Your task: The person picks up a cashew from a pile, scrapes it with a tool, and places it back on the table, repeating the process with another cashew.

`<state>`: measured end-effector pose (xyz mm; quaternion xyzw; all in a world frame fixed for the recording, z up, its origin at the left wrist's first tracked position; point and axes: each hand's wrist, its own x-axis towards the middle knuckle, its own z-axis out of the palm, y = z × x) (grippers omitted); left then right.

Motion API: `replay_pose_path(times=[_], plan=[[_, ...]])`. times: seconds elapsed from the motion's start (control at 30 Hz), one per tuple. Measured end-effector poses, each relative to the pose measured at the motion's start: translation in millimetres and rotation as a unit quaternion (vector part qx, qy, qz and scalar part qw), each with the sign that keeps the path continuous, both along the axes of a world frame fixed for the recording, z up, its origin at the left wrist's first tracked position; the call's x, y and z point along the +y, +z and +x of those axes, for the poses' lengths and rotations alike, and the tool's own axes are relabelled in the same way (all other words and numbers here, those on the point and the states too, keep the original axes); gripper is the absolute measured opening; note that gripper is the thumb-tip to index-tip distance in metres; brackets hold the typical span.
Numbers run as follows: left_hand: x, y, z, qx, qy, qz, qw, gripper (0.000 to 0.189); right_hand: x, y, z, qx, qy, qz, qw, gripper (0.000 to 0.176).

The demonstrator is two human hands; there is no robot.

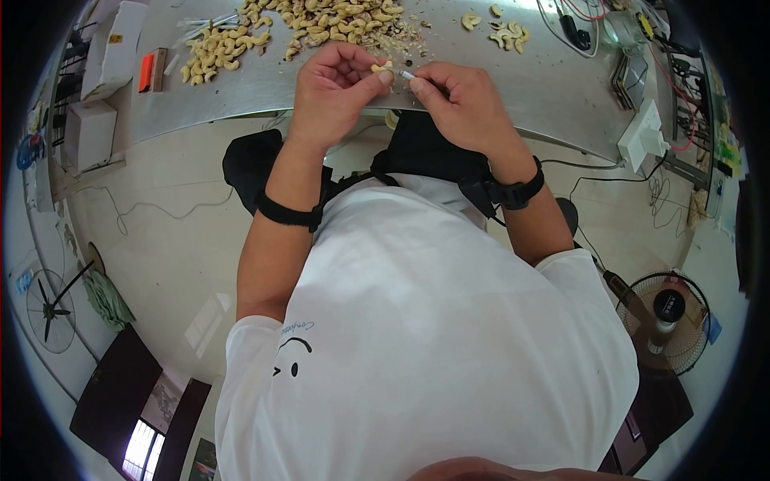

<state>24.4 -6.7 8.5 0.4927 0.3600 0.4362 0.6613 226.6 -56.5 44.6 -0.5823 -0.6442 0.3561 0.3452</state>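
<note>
My left hand point(335, 90) pinches a pale cashew nut point(380, 69) between thumb and fingers, just above the front edge of the metal table. Close beside it, my right hand point(463, 100) grips a slim white tool point(407, 75), its tip turned toward the nut. Most of that tool is hidden in my fingers, so its exact kind does not show. Beyond both hands lies a large pile of cashew nuts point(333, 20), with crumbs and bits of skin point(401, 40) along its right side.
A smaller heap of cashews point(216, 52) lies at left, near several thin white sticks point(210, 24) and an orange block point(146, 73). A few nuts point(509, 35) sit apart at right. Cables and a power strip point(642, 136) border the table's right end point(577, 120). A fan point(666, 321) stands behind.
</note>
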Motion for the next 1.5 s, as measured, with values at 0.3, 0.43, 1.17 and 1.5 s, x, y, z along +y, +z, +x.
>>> replay_pose_path(times=[0.3,0.43,1.17,1.5], plan=[[5.5,-2.3,-9.1,-0.1,-0.057,-0.067,0.991,0.017,0.0,-8.0,1.5,0.043,-0.009,0.009,0.999,0.016],[5.6,-2.2,-8.3,-0.099,-0.063,-0.064,0.991,0.016,-1.2,-1.4,0.4,0.036,0.006,-0.008,0.999,0.017],[7.4,-4.7,-12.1,-0.114,-0.073,-0.08,0.988,0.015,3.6,-4.6,-1.7,0.068,0.007,-0.015,0.998,0.017],[5.9,0.1,-10.3,-0.095,-0.068,-0.082,0.99,0.015,5.5,-12.2,-0.8,0.073,-0.013,-0.016,0.997,0.018]])
